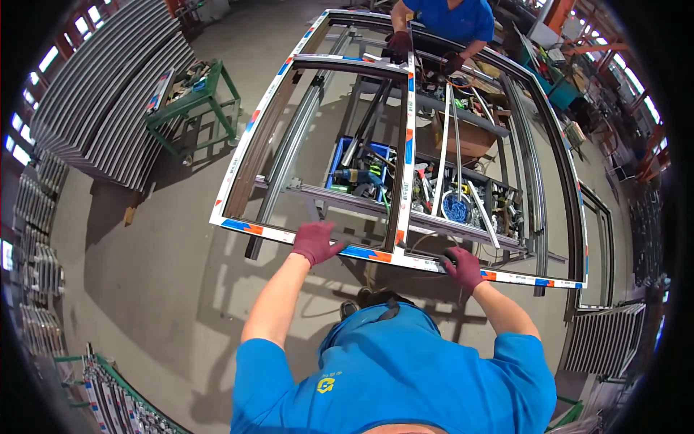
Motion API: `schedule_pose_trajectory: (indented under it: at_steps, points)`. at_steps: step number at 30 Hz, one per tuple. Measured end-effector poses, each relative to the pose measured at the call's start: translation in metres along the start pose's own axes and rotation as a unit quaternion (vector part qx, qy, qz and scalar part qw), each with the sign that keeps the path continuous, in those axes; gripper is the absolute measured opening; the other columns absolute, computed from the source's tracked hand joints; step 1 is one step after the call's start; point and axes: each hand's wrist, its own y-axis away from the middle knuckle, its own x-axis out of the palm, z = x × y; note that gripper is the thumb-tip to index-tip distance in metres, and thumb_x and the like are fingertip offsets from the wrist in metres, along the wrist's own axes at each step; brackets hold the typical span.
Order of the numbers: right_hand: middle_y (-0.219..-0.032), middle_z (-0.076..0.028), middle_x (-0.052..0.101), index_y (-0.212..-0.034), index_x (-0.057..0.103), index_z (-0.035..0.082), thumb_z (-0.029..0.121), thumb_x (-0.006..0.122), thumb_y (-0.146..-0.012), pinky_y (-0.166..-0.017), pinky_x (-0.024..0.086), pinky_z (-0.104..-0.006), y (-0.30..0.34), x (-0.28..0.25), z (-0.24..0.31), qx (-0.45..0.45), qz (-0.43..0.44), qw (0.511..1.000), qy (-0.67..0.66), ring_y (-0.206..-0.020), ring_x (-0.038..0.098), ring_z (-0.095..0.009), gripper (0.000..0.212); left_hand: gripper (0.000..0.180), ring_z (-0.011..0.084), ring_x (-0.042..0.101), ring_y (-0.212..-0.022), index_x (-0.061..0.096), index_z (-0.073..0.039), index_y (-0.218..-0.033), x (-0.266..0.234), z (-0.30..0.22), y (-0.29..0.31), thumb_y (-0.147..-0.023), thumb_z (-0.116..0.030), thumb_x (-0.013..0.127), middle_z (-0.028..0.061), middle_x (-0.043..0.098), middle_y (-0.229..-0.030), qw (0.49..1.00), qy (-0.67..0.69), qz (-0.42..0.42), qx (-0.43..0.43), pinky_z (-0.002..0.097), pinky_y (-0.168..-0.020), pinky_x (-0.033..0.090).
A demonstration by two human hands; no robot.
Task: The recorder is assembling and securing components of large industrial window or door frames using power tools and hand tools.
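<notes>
A large window frame point(409, 155), dark brown inside with white, blue and orange protective film on its faces, lies over a metal work stand point(329, 194). My left hand point(315, 244), in a maroon glove, is closed around its near edge, left of the middle bar. On the same edge, right of that bar, my right hand point(463, 267) grips in a matching glove. Across the frame a co-worker in blue point(455, 20) has gloved hands at the far side, one by the top of the middle bar.
Beneath the frame are a blue crate point(338, 160) of tools, a cardboard box point(463, 134) and a bin of small parts point(499, 210). A green side table point(191, 101) and stacked metal profiles point(108, 94) stand to the left. Another dark frame point(600, 246) leans at the right.
</notes>
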Motion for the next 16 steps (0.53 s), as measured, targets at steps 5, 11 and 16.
schedule_pose_trajectory:
  at_steps: [5, 11, 16]
  points:
    - [-0.115, -0.016, 0.068, -0.126, 0.067, 0.012, 0.037, 0.083, -0.079, -0.088, 0.056, -0.0503, -0.001, -0.015, 0.011, -0.14, 0.067, 0.983, 0.095, -0.106, 0.067, -0.041, 0.055, 0.069, 0.0318, 0.071, -0.106, 0.069, -0.011, -0.124, -0.012, -0.008, -0.001, -0.09, -0.071, 0.063, 0.0123, 0.075, -0.108, 0.999, -0.021, 0.021, -0.029, 0.0485, -0.092, 0.054]
    - [-0.11, -0.018, 0.064, -0.115, 0.066, 0.008, 0.041, 0.085, -0.074, -0.085, 0.054, -0.0526, -0.008, 0.015, -0.01, -0.118, 0.109, 0.978, 0.134, -0.108, 0.065, -0.04, 0.056, 0.062, 0.0381, 0.07, -0.101, 0.073, -0.008, -0.116, -0.019, -0.009, -0.002, -0.084, -0.062, 0.074, 0.0168, 0.074, -0.104, 0.998, 0.016, -0.039, -0.046, 0.0496, -0.088, 0.056]
    - [-0.134, -0.026, 0.063, -0.119, 0.069, 0.007, 0.045, 0.085, -0.075, -0.097, 0.054, -0.0533, -0.036, 0.021, -0.015, -0.103, 0.15, 0.972, 0.149, -0.12, 0.063, -0.044, 0.06, 0.063, 0.0369, 0.071, -0.106, 0.072, -0.009, -0.108, -0.015, -0.001, 0.004, -0.086, -0.067, 0.069, 0.018, 0.073, -0.105, 0.999, 0.033, -0.025, -0.022, 0.0506, -0.09, 0.056]
